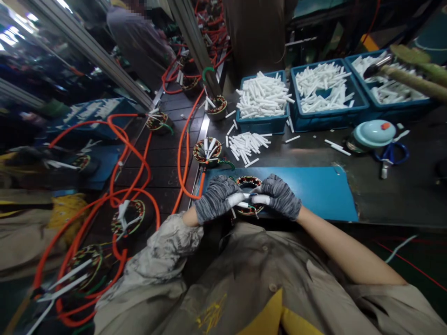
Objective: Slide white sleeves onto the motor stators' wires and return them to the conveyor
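A ring-shaped wound motor stator (248,180) with red, green and yellowish coil lacing lies in front of me, close to my body. Both hands wear grey knitted gloves with white fingertips and meet over this ring. My left hand (219,199) pinches a short white sleeve tube (247,196) between thumb and fingers. From the right, my right hand (278,197) is closed at the other end, its fingertips on a thin dark blue wire (253,194). Another white tube (243,204) with a green lead lies just below. Fingers partly hide the stator's centre.
A blue mat (314,190) covers the bench edge. Loose white tubes (246,146) lie beyond it, before blue bins (263,124) full of more. Blue scissors (389,156) and a light-blue-lidded jar (373,135) stand right. More stators (207,150) and orange hoses (179,153) fill the left.
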Demonstrator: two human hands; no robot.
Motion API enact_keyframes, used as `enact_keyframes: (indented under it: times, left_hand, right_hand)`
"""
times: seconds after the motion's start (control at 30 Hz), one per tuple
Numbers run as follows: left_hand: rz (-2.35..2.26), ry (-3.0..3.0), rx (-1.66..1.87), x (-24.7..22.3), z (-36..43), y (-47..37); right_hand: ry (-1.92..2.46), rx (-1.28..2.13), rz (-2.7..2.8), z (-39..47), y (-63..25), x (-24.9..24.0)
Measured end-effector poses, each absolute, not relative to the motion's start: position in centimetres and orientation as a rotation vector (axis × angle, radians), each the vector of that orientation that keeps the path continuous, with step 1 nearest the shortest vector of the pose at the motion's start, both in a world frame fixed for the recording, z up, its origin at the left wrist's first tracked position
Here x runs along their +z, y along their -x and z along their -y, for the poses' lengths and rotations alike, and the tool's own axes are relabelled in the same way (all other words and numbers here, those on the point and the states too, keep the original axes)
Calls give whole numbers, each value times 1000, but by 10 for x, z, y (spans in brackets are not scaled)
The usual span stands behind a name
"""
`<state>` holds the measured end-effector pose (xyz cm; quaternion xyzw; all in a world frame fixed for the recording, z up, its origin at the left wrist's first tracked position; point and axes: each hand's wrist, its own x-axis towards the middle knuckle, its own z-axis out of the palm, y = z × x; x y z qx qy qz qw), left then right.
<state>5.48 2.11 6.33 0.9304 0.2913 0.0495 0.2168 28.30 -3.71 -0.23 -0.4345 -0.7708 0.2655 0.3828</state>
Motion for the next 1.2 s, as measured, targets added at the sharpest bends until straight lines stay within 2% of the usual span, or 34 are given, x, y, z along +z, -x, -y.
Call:
enact_keyframes:
  times: [0.17, 0.27, 0.43, 0.5, 0.6, 0.77, 0.87, 1.0, 1.2]
  left_hand:
    - [-856, -2579, -3, 74, -23, -65]
    - [-947, -2749, -191, 81, -15, -86]
    - [-899, -2806, -239, 81, -6, -118]
    - [-861, -2795, -199, 80, -13, -118]
    - [-780, -2760, -128, 74, -35, -111]
    - [-908, -2735, -168, 62, -66, -114]
    - [-963, -2700, 41, 64, -64, -110]
    - [-691, -2718, 336, 68, -43, -87]
    - [-538, -2759, 163, 54, -27, -74]
  right_hand:
    - [1224, 544, 1989, 42, -282, -9]
    - [1158, 680, 1872, 44, -286, -11]
    - [1110, 952, 1569, 53, -306, -12]
    - [1178, 997, 1490, 61, -314, -12]
    - [1237, 879, 1463, 76, -320, -10]
    - [1103, 718, 1669, 87, -312, -8]
    - [1052, 662, 1711, 86, -306, -10]
    - [1046, 751, 1743, 81, -306, -10]
    - [941, 1076, 1685, 56, -304, 2]
